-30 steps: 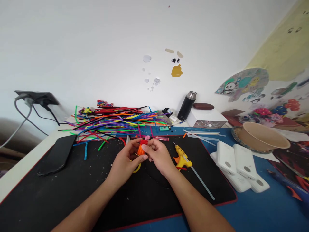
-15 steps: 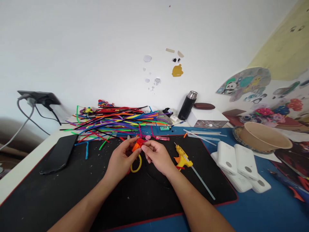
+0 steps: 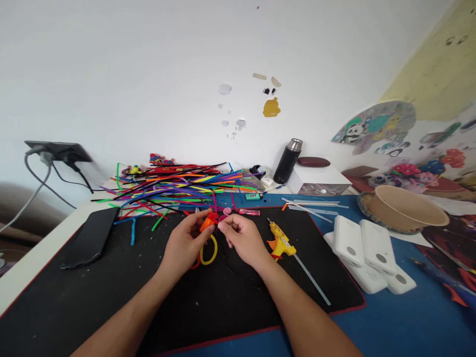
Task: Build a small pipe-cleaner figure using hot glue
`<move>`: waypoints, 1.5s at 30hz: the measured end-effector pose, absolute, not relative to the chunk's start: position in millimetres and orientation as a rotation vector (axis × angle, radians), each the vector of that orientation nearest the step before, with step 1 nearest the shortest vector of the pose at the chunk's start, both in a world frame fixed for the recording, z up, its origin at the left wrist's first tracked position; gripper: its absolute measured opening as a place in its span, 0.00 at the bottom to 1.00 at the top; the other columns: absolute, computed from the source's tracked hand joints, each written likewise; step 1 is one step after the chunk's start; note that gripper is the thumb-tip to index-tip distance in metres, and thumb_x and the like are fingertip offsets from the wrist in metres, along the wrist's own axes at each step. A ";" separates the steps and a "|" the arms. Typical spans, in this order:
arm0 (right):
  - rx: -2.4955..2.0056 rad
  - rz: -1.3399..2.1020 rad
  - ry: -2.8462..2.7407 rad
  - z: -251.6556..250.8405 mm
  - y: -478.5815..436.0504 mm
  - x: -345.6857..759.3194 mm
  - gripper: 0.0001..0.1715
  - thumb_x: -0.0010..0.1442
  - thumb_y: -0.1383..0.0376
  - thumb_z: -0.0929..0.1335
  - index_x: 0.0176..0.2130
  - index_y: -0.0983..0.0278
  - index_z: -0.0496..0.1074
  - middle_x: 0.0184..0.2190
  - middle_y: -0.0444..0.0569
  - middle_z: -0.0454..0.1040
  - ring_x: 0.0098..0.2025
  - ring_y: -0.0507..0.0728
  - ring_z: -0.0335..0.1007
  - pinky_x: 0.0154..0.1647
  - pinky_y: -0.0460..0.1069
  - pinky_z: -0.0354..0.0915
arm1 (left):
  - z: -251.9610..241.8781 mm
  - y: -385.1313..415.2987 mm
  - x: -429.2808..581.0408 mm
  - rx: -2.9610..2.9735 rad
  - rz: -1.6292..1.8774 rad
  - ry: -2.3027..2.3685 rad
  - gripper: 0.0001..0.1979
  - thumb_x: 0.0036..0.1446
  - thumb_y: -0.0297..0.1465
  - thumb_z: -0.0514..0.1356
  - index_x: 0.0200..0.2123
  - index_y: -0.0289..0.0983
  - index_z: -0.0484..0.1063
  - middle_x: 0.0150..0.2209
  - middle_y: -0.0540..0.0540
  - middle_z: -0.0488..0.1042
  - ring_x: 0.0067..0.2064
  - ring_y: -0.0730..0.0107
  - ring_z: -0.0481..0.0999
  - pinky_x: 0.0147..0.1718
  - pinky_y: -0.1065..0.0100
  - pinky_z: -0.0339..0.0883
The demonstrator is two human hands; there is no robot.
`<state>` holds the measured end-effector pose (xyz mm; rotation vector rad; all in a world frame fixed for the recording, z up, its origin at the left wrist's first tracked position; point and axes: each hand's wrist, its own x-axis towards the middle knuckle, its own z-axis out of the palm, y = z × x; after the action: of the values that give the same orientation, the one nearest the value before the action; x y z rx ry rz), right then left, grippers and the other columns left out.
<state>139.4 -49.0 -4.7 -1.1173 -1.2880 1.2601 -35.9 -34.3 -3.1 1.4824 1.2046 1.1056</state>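
My left hand [image 3: 186,241] is closed, thumb and fingers pinching a small orange-red pipe cleaner piece [image 3: 208,221] above the black mat. Beside it, my right hand [image 3: 241,238] has thumb and forefinger pressed together at the piece's right side. What the right fingertips hold is too small to tell. Under the hands lie scissors with a yellow and a red handle loop [image 3: 210,252], partly hidden by my left hand. Just behind the fingers sits a small pink coil [image 3: 226,211]. A yellow glue gun [image 3: 281,241] with a glue stick rests to the right.
A pile of colourful pipe cleaners [image 3: 174,186] spreads along the wall. A phone [image 3: 91,238] lies on the mat's left. Glue sticks [image 3: 316,208], white power banks [image 3: 349,243] and a beige bowl [image 3: 409,206] are at right. A black thermos [image 3: 287,162] stands behind.
My hands have drawn slightly apart, with more red showing between the fingertips. More of the scissors' handle loops shows below. The view has shifted slightly.
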 end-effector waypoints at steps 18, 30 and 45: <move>-1.130 1.252 -1.293 -7.2 -48.2 139.7 0.13 0.64 0.55 0.71 0.34 0.62 0.72 0.20 0.37 0.65 0.20 0.50 0.60 0.22 0.47 0.56 | 2.1 -35.9 -35.3 1.188 1.057 1.017 0.30 0.51 0.45 0.73 0.54 0.35 0.77 0.29 0.49 0.78 0.27 0.69 0.74 0.27 0.69 0.70; -1.156 1.218 -1.281 -5.5 -48.3 140.1 0.13 0.64 0.56 0.71 0.34 0.62 0.73 0.21 0.38 0.65 0.20 0.51 0.60 0.23 0.47 0.56 | 2.9 -35.2 -35.0 1.221 1.035 1.089 0.33 0.50 0.47 0.73 0.54 0.34 0.76 0.27 0.50 0.77 0.27 0.68 0.74 0.28 0.68 0.70; -1.135 1.249 -1.255 -3.6 -48.8 139.5 0.17 0.63 0.51 0.72 0.34 0.62 0.73 0.21 0.38 0.65 0.20 0.50 0.60 0.23 0.47 0.56 | 6.3 -37.8 -32.9 1.043 1.043 0.924 0.28 0.49 0.42 0.76 0.51 0.36 0.80 0.30 0.49 0.78 0.27 0.71 0.74 0.25 0.71 0.68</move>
<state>139.5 -48.8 -3.6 -1.1346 -1.2553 1.2494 -32.9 -37.8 6.3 1.0434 0.9245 1.0430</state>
